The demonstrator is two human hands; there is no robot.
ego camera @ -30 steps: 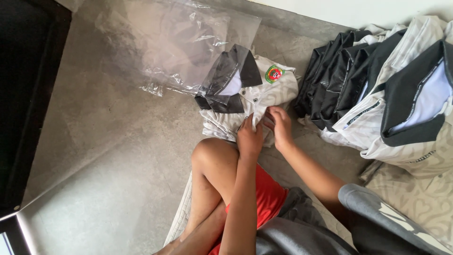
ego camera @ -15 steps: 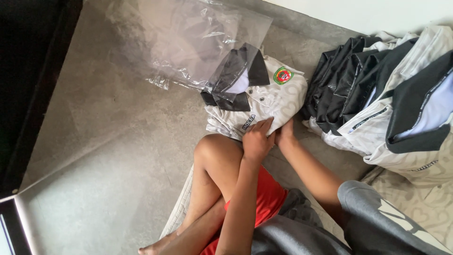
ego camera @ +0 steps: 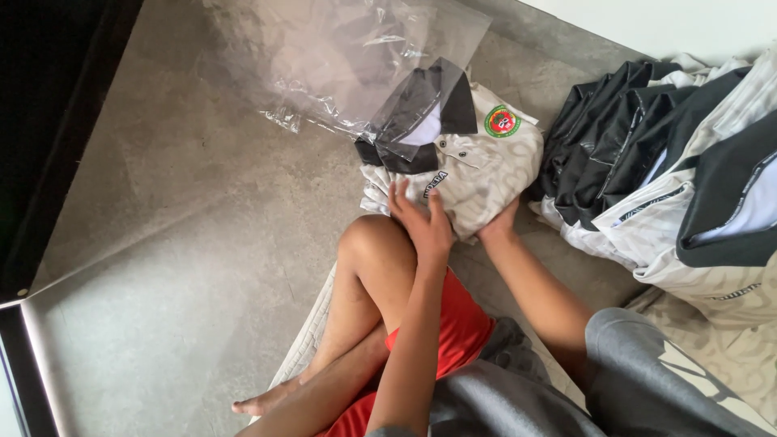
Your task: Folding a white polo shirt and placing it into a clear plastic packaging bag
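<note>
While the folded polo shirt lies on the grey floor just above frame centre, both hands work its near edge. Left hand lies flat on the pale patterned fabric, fingers spread and pointing toward the dark collar; open, pressing, not gripping. Right hand sits at the shirt's lower right edge, mostly tucked under the fabric; whether it pinches the cloth I cannot tell. Both forearms run up from the bottom of the frame, the left one crossing over a bent bare knee.

A clear plastic bag lies in the upper middle, its mouth over the collar. A stack of similar folded shirts fills the right side, just beside the one in hand.

Judgement: to handle this well, keep the flat palm holding the fold square so it does not spring open, and keep the bag mouth spread.
</note>
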